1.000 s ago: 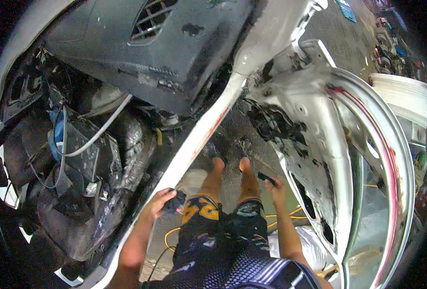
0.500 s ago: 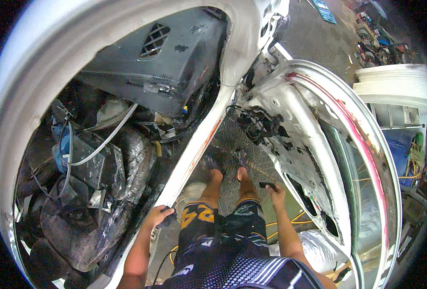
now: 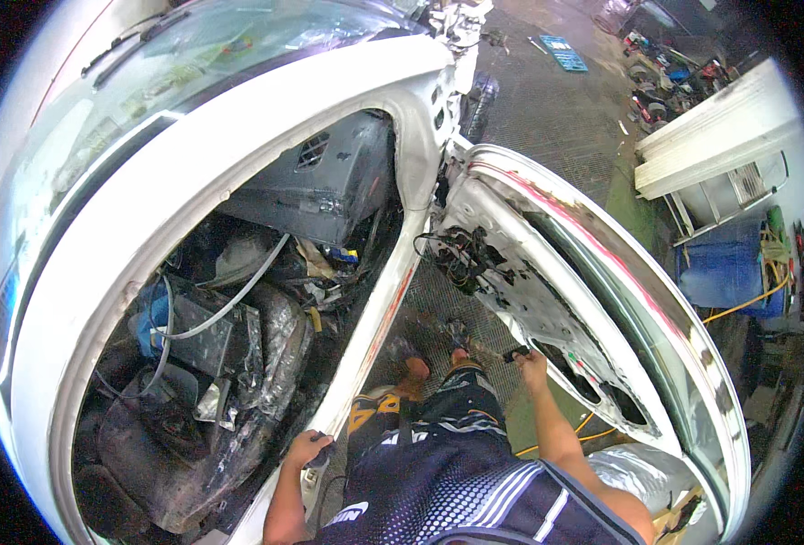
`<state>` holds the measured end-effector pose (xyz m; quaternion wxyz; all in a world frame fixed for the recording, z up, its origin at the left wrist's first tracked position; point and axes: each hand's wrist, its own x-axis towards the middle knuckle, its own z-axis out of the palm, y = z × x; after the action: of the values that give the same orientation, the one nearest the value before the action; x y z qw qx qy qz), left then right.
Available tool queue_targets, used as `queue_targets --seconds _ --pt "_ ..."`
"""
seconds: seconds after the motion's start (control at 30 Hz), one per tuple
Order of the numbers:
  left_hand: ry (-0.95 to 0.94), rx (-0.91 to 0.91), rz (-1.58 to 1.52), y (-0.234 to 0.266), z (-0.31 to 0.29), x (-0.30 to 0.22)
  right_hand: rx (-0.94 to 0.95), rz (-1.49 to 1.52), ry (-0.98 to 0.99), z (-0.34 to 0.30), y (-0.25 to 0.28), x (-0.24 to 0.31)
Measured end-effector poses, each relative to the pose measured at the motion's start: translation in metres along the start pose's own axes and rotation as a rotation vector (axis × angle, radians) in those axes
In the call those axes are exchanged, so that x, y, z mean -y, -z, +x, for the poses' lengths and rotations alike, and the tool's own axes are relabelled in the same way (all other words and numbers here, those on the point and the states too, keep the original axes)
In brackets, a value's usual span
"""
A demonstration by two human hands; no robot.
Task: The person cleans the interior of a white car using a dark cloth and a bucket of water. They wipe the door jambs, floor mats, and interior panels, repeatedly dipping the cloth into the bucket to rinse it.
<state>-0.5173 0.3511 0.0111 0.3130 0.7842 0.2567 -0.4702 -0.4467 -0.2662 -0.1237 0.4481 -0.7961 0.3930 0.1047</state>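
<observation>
My left hand (image 3: 305,449) rests at the edge of the car's white door sill (image 3: 365,359), its fingers curled round a dark grey pad-like piece whose kind I cannot make out. Out to the right, my right hand (image 3: 533,363) grips a small flat black block (image 3: 516,353) between thumb and fingers. That hand is close to the inner side of the white open car door (image 3: 556,309), which has its trim off. Whether it touches the door I cannot tell.
Inside the car are a dark grey dashboard (image 3: 306,195), loose pale hoses and a plastic-covered seat (image 3: 284,350). Black wiring (image 3: 465,259) hangs from the door. An orange cable (image 3: 556,439) and silver sheeting (image 3: 633,468) lie behind my right arm. A blue bin (image 3: 720,272) stands farther right.
My view has tilted up and shifted, so the windshield shows now. My legs have stepped or turned slightly. Both hands keep hold of their dark pieces, the left still at the sill.
</observation>
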Motion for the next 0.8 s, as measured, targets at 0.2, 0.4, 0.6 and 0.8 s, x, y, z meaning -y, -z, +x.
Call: queue_targets --seconds 0.2,0.4,0.6,0.8 --pt "-0.001 -0.043 0.008 0.009 -0.017 -0.001 0.0 0.117 0.014 -0.01 0.006 0.046" --pt "-0.039 -0.168 -0.022 0.003 -0.01 0.019 0.063 0.41 0.044 -0.015 0.009 0.051" --pt "-0.029 -0.202 -0.171 -0.022 -0.011 0.032 0.107 0.048 -0.03 -0.012 0.015 0.038" --pt "-0.016 -0.192 -0.155 -0.062 0.001 0.071 0.243 -0.157 0.001 -0.021 0.021 0.038"
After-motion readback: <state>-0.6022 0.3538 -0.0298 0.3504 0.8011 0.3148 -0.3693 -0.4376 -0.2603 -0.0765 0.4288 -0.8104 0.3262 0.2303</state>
